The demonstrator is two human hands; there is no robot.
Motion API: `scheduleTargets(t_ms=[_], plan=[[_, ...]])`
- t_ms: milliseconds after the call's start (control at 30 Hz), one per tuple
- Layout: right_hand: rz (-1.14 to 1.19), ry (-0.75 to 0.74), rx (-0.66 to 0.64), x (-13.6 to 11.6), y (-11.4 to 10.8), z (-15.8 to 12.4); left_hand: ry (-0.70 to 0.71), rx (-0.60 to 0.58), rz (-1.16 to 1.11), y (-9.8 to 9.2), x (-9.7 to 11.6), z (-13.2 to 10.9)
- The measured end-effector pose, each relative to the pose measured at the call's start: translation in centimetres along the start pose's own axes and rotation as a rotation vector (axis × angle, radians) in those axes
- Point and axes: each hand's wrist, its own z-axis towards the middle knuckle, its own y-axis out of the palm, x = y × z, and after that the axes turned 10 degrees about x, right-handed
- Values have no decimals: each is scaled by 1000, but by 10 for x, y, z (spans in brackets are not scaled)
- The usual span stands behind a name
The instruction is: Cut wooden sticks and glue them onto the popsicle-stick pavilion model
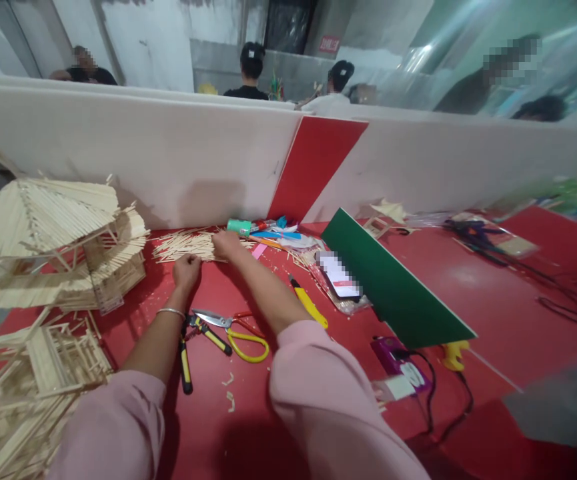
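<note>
A heap of thin wooden sticks [181, 245] lies on the red table against the white partition. At its front edge, my left hand [187, 270] is closed with curled fingers; whatever it pinches is too small to make out. My right hand [225, 245] reaches over the right part of the heap, its fingers closed and partly hidden, so what they grip cannot be told. Below my left wrist lie black-and-yellow handled pliers [203, 332]. Scissors [245, 343] with red and yellow handles lie beside them, blades apart.
A stick-built pagoda model [48, 220] and an open stick frame [33, 380] fill the left side. To the right are a yellow utility knife [311, 303], a phone [339, 275], a leaning green board [393, 287] and a purple device [401, 367] with cables. People sit beyond the partition [128, 147].
</note>
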Motion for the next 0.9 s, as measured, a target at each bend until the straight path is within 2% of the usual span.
scheduleTargets(t_ms=[67,100,167,267,433,500,567,700,900], plan=[[13,15,56,-20,-2,13,1,4,7,0,0,1],[15,29,77,-22,-3,15,1,4,9,0,0,2],[17,50,78,-11,-5,6,-1,-4,10,0,0,3],[-18,133,0,37,-6,-28,-8,-16,4,2,-1,2],[-126,358,-176,139,-9,-113,-21,-29,-10,3,-2,1],[-161,437,-211,167,-9,-142,-21,-27,-12,3,-2,0],[-177,481,-231,184,-6,-162,-19,-22,-10,3,-2,0],[-181,477,-224,188,10,-172,-18,-12,6,5,-3,0],[-200,410,-158,162,48,-147,-10,-3,24,5,-2,0]])
